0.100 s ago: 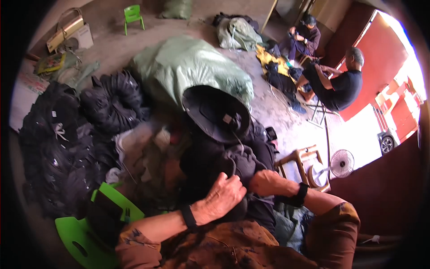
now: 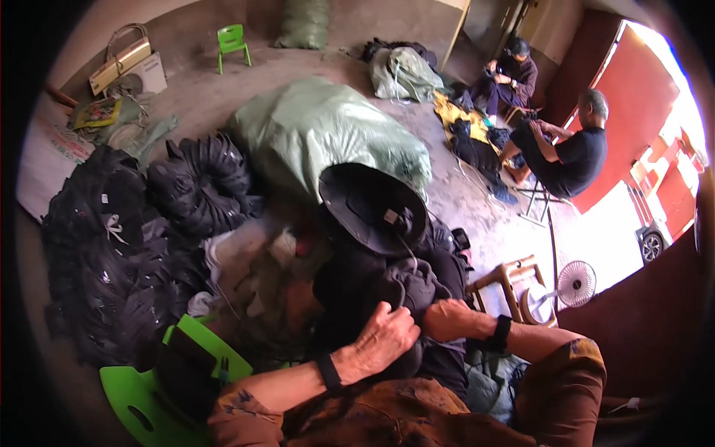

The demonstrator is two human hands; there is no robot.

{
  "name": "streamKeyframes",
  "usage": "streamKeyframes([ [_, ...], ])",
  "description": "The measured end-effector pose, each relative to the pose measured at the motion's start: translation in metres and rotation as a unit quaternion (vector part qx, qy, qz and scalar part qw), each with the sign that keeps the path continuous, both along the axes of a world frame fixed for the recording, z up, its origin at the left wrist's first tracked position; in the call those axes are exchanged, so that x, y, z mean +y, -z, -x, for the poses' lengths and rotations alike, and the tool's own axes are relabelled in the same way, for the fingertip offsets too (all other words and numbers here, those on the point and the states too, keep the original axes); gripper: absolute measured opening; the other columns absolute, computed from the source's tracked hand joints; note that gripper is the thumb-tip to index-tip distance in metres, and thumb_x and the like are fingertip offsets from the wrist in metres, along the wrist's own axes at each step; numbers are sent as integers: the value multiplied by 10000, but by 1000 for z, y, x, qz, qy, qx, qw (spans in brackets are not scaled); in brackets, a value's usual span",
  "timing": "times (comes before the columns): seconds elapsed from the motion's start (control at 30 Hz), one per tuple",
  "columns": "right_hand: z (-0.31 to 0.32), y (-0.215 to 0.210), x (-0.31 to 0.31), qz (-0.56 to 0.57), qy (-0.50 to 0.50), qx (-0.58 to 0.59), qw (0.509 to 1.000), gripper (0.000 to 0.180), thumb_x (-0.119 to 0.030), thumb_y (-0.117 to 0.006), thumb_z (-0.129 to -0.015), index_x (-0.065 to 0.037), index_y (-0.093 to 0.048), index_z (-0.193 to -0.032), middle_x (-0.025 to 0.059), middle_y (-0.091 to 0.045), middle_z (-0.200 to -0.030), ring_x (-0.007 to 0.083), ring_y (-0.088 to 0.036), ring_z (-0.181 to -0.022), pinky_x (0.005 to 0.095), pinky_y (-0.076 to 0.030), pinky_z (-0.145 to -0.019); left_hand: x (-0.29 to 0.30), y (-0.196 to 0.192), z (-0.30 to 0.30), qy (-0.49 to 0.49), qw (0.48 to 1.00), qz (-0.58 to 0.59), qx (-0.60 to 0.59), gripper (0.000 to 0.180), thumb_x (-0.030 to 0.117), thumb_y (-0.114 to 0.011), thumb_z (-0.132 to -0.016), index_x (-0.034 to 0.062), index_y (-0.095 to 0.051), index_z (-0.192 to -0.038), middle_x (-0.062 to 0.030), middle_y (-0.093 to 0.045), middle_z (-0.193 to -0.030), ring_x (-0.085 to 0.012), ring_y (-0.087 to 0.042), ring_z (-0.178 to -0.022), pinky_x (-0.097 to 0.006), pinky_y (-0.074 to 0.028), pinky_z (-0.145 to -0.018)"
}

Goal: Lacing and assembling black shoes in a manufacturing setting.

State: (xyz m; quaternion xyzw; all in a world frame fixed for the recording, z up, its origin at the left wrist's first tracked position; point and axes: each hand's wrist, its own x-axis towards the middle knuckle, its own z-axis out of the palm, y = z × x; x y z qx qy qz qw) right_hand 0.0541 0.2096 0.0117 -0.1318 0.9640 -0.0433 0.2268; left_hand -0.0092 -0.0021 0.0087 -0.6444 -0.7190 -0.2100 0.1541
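Observation:
On my lap lies a dark grey piece of soft fabric (image 2: 417, 284), bunched up; its kind I cannot make out. My left hand (image 2: 383, 337) pinches its left edge near me, thumb and fingers pressed together. Close beside it, my right hand (image 2: 450, 320) is curled shut on the right edge of the same fabric. Beyond my hands rests a black, bowl-shaped, wide-brimmed hat (image 2: 365, 212), hollow side showing, with a small pale label (image 2: 390, 217) inside. A thin cord (image 2: 409, 252) runs from it toward the fabric.
Left of me are a green plastic chair (image 2: 138, 402) and heaps of black bundles (image 2: 112, 246). A large pale green sack (image 2: 320, 130) lies ahead. To the right stand a wooden stool (image 2: 514, 279) and a white fan (image 2: 576, 284). Two people (image 2: 585, 153) sit working at the far right.
The whole view has shifted a little, so everything appears slightly lower and farther right. Both hands keep their hold on the grey fabric.

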Motion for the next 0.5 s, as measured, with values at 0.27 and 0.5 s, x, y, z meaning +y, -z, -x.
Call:
streamKeyframes([
  [0.27, -17, -9, -26, 75, 273, 65, 957, 206, -219, -614, -767, -44, -718, -799, 167, -690, -826, 337, -672, -835, 427, -536, -736, 3, 1, 3, -11, 1000, 2, -8, 48, 177, -628, -772, 134, -608, -765, 17, -573, -727, -156, -550, -860, -353, -393, -728],
  [0.5, -37, -41, 65, 753, 510, 75, 409, 171, -150, -529, -983, -12, -603, -916, 63, -610, -911, 89, -527, -627, 187, -429, -537, -7, -10, 15, 15, 997, 55, -56, 51, 154, -606, -783, 122, -566, -777, -4, -551, -748, -164, -534, -865, -337, -380, -699],
])
